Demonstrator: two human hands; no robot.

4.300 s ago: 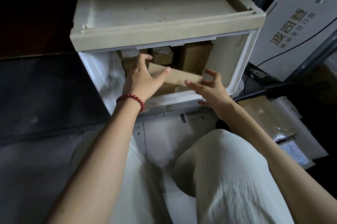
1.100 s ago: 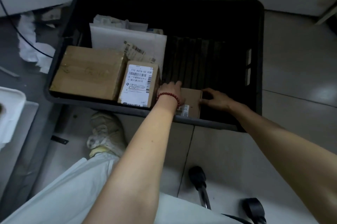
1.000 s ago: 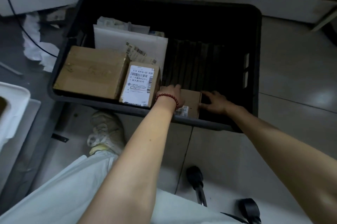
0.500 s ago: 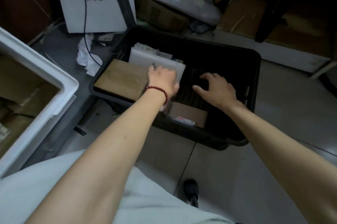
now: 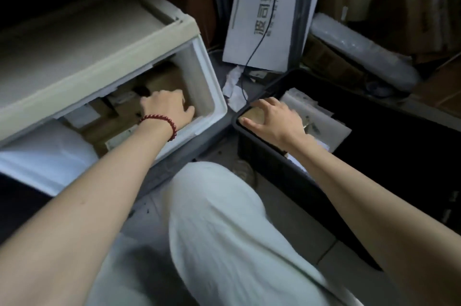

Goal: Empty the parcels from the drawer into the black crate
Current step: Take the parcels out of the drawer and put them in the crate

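Cardboard under both your hands.
Your left hand sinks its fingertips out of sight among brown cardboard parcels in the white plastic drawer, grip unclear; your right hand splays loose, holding nothing, over the black plastic crate corner.

The left forearm and right forearm are bare right up to the hands. Around the left wrist, at 6 o'clock of the left hand, runs a bracelet of small round dark-red beads (glossy, in a single strand). The right hand is bare too. Loose off-white trousers, softly creased, clothe the leg; at 1 o'clock from them shows a scuffed pale shoe.
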